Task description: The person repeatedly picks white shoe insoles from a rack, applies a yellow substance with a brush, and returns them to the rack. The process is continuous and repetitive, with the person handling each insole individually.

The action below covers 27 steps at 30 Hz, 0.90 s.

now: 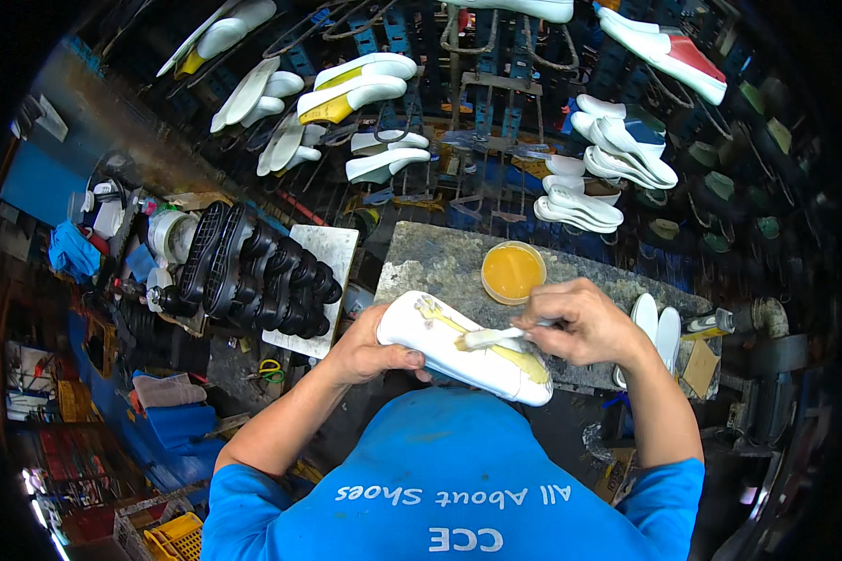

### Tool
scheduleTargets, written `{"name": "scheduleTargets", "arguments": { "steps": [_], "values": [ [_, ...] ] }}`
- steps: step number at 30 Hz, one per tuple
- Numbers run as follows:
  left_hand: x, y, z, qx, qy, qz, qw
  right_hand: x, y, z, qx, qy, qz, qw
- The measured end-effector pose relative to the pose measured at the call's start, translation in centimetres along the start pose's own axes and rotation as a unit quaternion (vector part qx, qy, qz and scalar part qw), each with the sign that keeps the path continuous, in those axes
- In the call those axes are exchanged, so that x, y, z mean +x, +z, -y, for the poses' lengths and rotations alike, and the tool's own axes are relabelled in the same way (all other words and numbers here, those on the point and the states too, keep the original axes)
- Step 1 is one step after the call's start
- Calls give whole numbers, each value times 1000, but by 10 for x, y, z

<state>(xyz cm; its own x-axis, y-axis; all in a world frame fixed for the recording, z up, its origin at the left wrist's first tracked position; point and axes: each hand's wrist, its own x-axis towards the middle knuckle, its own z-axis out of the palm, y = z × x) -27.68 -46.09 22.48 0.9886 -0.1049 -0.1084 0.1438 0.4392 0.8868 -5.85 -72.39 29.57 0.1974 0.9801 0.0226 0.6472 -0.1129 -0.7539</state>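
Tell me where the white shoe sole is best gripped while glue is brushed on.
Probably by the bare end of the white shoe sole, from the person's left, as the left hand does. Glue streaks cover the middle and the other end, where the right hand works the brush.

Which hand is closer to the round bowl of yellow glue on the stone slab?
The right hand, holding a brush, is just below and right of the bowl. The left hand grips the white sole farther away, lower left of the bowl.
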Motion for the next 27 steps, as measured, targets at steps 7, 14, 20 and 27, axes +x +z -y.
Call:
{"name": "scheduleTargets", "arguments": {
  "steps": [7, 14, 20, 27],
  "values": [
    [9, -1, 7, -20, 8, -21, 1000, -1, 2, -14, 7, -118, -96, 988],
    [12, -10, 20, -50, 19, -38, 998, -36, -11, -9, -11, -5, 0, 1000],
    [23, -12, 24, -45, 4, -42, 998, -16, -4, -36, -26, -96, -59, 993],
    [13, -40, 45, -95, 33, -128, 987, -149, 0, -100, 274, 229, -30, 933]
  ]
}}
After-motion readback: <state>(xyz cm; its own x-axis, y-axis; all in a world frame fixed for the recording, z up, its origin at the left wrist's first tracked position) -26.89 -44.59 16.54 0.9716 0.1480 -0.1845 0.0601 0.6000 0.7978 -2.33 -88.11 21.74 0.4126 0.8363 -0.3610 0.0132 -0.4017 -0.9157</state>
